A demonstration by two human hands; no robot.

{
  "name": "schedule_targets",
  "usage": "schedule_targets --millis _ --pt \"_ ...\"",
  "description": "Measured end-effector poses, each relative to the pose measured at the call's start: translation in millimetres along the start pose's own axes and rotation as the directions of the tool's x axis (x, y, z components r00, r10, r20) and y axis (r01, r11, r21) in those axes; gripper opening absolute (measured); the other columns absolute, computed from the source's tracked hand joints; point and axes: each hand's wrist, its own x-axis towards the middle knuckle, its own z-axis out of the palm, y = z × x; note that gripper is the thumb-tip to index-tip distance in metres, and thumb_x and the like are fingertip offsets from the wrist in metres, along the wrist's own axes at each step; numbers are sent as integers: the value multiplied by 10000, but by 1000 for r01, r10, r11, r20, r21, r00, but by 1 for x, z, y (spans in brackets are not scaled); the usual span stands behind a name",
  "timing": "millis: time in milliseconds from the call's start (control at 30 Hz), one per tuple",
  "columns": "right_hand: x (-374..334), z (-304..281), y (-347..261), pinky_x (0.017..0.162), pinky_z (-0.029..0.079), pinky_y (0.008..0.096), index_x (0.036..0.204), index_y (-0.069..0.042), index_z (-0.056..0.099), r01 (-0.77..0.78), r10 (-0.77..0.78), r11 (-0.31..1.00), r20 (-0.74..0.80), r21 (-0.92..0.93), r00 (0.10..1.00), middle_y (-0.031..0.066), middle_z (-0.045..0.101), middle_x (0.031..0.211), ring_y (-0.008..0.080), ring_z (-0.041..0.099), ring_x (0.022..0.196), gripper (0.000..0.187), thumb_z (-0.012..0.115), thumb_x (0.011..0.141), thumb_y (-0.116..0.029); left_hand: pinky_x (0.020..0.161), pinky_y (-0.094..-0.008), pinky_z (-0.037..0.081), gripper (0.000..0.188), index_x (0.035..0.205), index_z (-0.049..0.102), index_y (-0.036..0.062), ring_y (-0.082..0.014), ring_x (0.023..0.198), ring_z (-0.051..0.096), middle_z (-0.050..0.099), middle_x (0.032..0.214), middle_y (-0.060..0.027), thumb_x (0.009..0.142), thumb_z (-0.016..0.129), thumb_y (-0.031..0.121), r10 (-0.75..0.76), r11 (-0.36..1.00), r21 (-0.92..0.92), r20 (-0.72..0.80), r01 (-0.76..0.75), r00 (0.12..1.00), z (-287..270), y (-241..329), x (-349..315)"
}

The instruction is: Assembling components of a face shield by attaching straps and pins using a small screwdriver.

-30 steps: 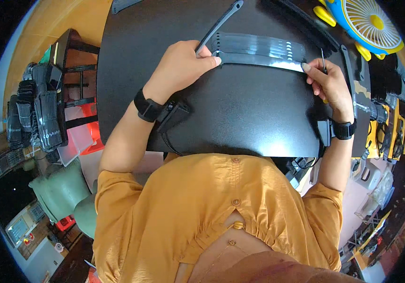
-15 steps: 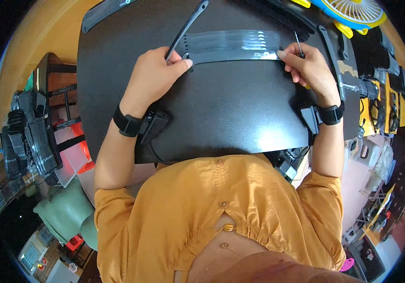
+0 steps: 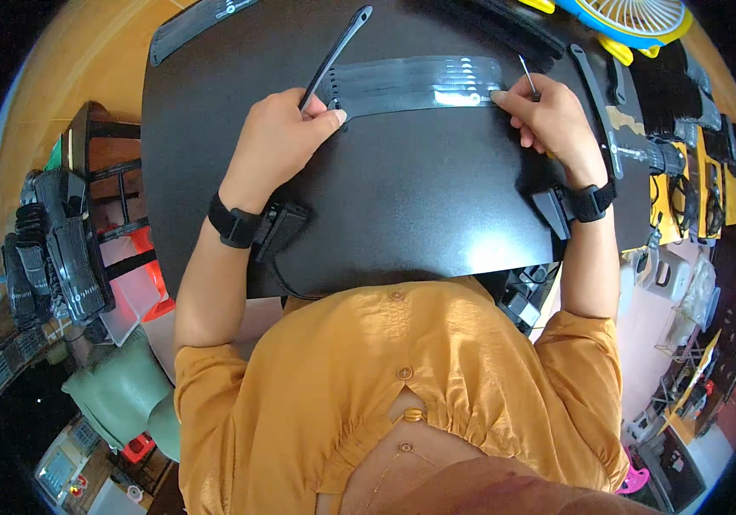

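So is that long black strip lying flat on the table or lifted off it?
Flat. The black strip lies along the table, its ends pinned under the left hand and right hand.

You wear a mustard-orange short-sleeved top, buttons down the front, gathered at the waist | your left hand [image 3: 278, 142]: black wristband with a black boxy device strapped beside it, a thin cable trailing off | your right hand [image 3: 548, 120]: black wristband, a matching black device clipped alongside | forearms bare below the sleeves
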Motion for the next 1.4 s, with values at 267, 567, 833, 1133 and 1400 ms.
schedule_targets --millis 267,567,833,1133,1400 --pt "-8 -7 -6 448 399 199 1052 -85 645 188 -168 961 -112 203 979 2 626 763 48 492 499 247 675 895 -272 438 -248 366 364 856 597 28 -82 463 480 516 599 3 922 623 386 17 952 -307 30 -7 999 -13 8 -5" --pt "-17 45 -77 366 292 180 963 -69 633 152 -409 667 188 729 893 -28 579 624 22 411 411 215 655 929 -281 536 -231 473 342 1001 559 19 -115 611 588 565 778 -43 1037 416 328 271 823 -568 371 -14 888 0 53 -29" --pt "20 50 -69 403 248 208 870 -61 548 250 -381 487 -54 837 923 -26 407 528 55 337 412 268 533 991 -300 715 -272 519 455 1301 497 -37 -178 864 650 635 953 -91 1033 393 316 384 538 -792 536 289 752 -13 35 -25" --pt "5 55 -70 425 339 187 950 -57 595 267 -370 624 -24 734 929 22 633 820 48 453 491 274 488 1013 -301 687 -251 455 261 1058 584 10 -139 823 579 613 980 -68 996 507 252 403 297 -931 324 213 856 2 13 -7" --pt "-21 74 -72 683 465 247 956 -38 622 454 -507 816 67 357 859 20 645 781 110 602 741 226 527 994 -240 633 -228 440 170 964 578 50 -109 728 561 622 849 -39 984 526 211 220 261 -953 216 156 951 5 7 -6"
